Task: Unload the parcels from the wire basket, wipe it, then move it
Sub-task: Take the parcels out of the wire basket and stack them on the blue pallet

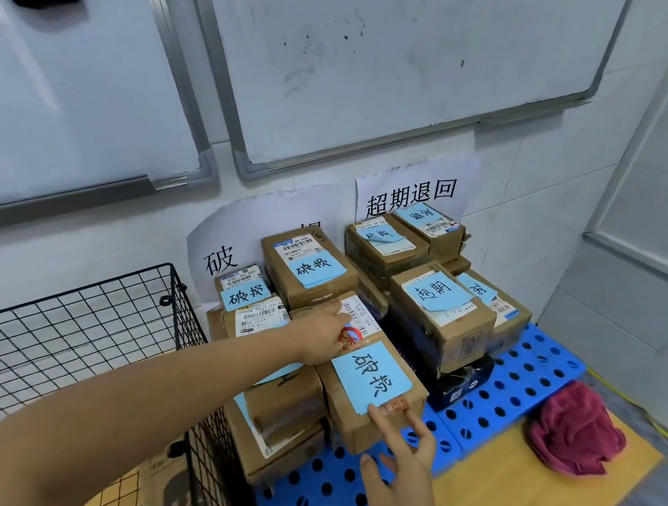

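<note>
A black wire basket (85, 332) stands at the left, with a flat piece of cardboard (168, 497) showing low inside it. To its right, several cardboard parcels with blue paper labels are stacked on a blue perforated pallet (523, 381). My left hand (324, 336) reaches across and rests with straight fingers on the far end of the front parcel (373, 388). My right hand (404, 464) touches that parcel's near edge with straight fingers. A dark red cloth (575, 429) lies crumpled on the floor at the right.
Two whiteboards (406, 51) hang on the tiled wall above the stacks, with paper signs (413, 195) taped below them. A white wall panel (658, 218) closes the right side. Orange flooring (492, 483) shows in front of the pallet.
</note>
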